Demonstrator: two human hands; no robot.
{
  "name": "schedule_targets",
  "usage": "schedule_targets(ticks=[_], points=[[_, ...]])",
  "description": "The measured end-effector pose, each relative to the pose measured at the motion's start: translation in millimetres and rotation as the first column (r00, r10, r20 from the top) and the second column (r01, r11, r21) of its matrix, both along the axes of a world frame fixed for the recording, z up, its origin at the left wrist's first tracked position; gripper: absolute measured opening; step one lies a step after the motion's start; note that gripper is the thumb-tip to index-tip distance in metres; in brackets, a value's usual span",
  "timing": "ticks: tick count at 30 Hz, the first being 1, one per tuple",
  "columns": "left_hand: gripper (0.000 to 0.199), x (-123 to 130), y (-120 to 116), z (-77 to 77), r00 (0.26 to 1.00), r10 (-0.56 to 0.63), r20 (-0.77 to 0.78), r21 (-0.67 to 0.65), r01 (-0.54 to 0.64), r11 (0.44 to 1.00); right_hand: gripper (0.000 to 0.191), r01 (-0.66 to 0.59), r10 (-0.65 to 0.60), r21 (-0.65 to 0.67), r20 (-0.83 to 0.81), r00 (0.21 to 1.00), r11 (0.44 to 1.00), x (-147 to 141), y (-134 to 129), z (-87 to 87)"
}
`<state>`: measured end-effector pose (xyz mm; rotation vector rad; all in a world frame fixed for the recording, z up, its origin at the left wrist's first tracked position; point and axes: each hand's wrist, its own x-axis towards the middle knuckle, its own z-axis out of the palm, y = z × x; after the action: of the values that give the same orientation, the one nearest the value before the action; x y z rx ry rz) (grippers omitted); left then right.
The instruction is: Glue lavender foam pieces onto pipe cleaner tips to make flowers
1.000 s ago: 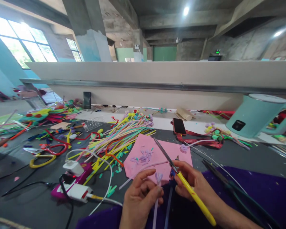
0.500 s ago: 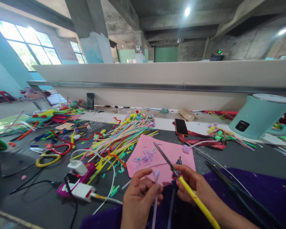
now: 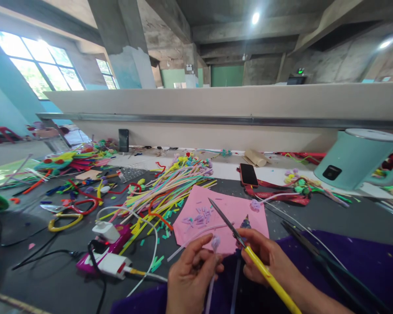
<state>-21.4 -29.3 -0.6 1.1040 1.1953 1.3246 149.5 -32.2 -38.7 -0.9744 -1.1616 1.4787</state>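
Observation:
My left hand pinches a pale purple stem with a small tuft at its top. To its right, my right hand is wrapped round a yellow-handled pair of scissors, whose metal blades point up and left over a pink sheet. A dark tool with a pointed tip stands upright by the right fingers; its lower part is hidden. Small purple cut pieces lie on the sheet, with a purple cluster near its right corner.
Colourful stems lie beyond the left hand. A purple power strip with cables, red-handled scissors, a phone, long dark pliers and a teal kettle surround the work spot.
The tuft and my left hand have shifted slightly lower. The scissors have moved a little to the left with my right hand. Both grips look the same.

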Motion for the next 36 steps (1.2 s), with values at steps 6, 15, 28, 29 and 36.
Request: schedule_targets(ticks=[6,15,28,29,36], points=[[0.046,-6,3,3.8,0.956,-0.055,0.288,-0.137,0.099,0.986,0.048,-0.015,0.015,-0.022,0.017,1.000,1.000,-4,-4,11.1],[0.031,-8,3,1.2,0.878,-0.062,0.475,-0.182,0.167,0.969,0.056,-0.020,0.023,-0.024,0.123,0.992,1.000,-6,-10,26.2],[0.026,-15,7,1.6,0.813,-0.074,0.578,-0.239,0.255,0.937,0.053,0.004,-0.005,0.006,0.183,0.983,1.000,-9,-15,33.8],[0.027,-16,7,0.4,0.795,-0.083,0.601,-0.252,0.287,0.924,0.052,-0.012,0.003,0.047,0.183,0.983,0.999,-8,-16,32.2],[0.023,-22,8,-6.9,0.712,-0.127,0.690,-0.226,0.379,0.897,0.049,-0.067,0.042,0.137,0.176,0.983,0.988,-6,-18,24.6]])
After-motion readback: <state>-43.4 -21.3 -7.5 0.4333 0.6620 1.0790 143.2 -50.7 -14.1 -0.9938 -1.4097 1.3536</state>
